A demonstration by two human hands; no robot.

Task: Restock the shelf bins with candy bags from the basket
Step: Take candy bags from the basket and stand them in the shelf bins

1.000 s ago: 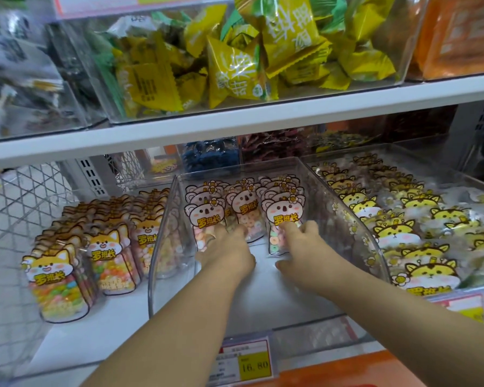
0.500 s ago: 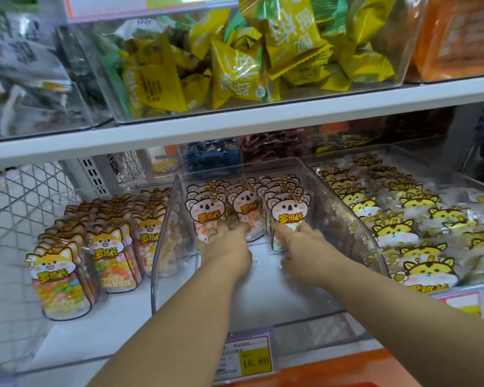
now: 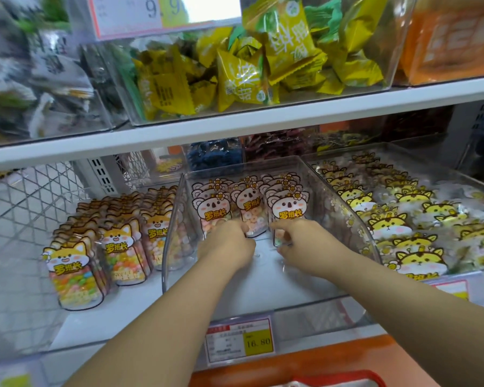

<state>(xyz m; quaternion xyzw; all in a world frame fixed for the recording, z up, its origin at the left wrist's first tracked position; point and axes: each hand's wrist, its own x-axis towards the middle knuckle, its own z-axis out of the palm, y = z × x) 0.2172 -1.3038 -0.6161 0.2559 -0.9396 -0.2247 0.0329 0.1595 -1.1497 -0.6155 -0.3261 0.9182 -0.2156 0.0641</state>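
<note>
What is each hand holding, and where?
Right hand pinches the front right koala bag at its bottom. Left hand curls against the front left koala bag, low down; grip unclear.

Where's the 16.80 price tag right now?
Head view, bottom centre: the price tag hangs on the lower shelf front edge, right below the clear koala-bag bin.

1. The left hand's (image 3: 227, 244) knuckles hide its fingertips, so its hold cannot be told.
2. It and the right hand (image 3: 305, 244) cover the lower parts of the koala bags (image 3: 214, 208).
3. The upper-left bin (image 3: 39, 79) is blurred.
4. The price tag's (image 3: 239, 342) small print is unreadable.
5. The bottom edge cuts off the red basket rim (image 3: 344, 379).
</note>
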